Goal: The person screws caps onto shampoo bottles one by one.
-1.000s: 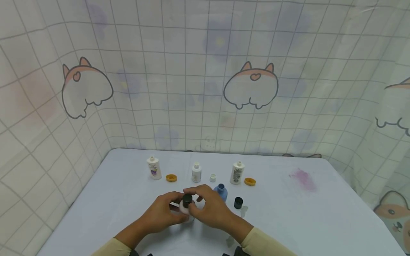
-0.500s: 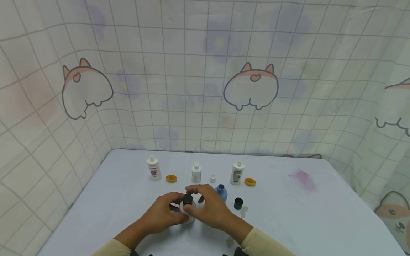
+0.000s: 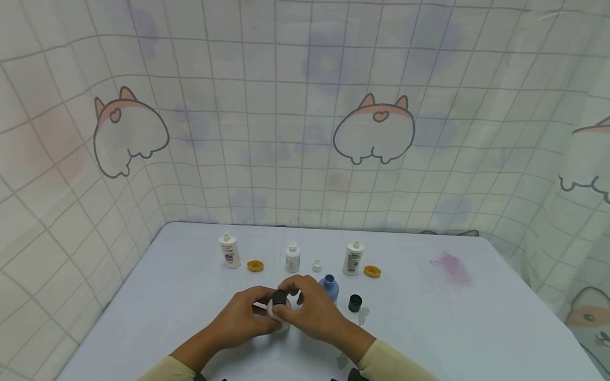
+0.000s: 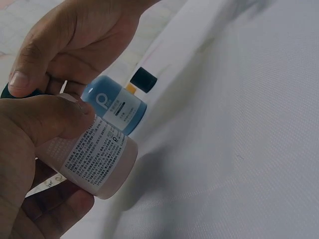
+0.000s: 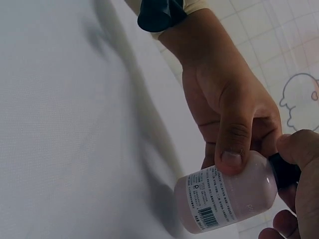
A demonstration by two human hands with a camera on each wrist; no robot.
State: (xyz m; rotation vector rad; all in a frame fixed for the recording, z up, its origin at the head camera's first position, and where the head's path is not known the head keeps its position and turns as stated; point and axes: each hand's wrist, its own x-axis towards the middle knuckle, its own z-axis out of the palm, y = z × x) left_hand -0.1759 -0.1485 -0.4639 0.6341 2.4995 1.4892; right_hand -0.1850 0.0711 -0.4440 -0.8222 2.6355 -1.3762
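– Where is the pink bottle [image 5: 229, 194] held?
– Between the two hands: its body is gripped by the left hand [image 3: 244, 318], its black cap [image 3: 279, 297] pinched by the right hand [image 3: 315, 309].
– And what is seen beyond?
– Just past the right hand, an uncapped blue bottle [image 3: 329, 287] is seen on the table [image 3: 457, 317], a loose cap [image 3: 355, 302] near it. Farther back, three white bottles [image 3: 293, 257] are spaced out.

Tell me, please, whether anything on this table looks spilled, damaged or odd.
Yes: a pink stain marks the right side of the table, and a greyish patch lies beside the loose black cap. Both stand out against the white; I can't tell whether they're spills or old marks. The pink bottle shows no visible damage.
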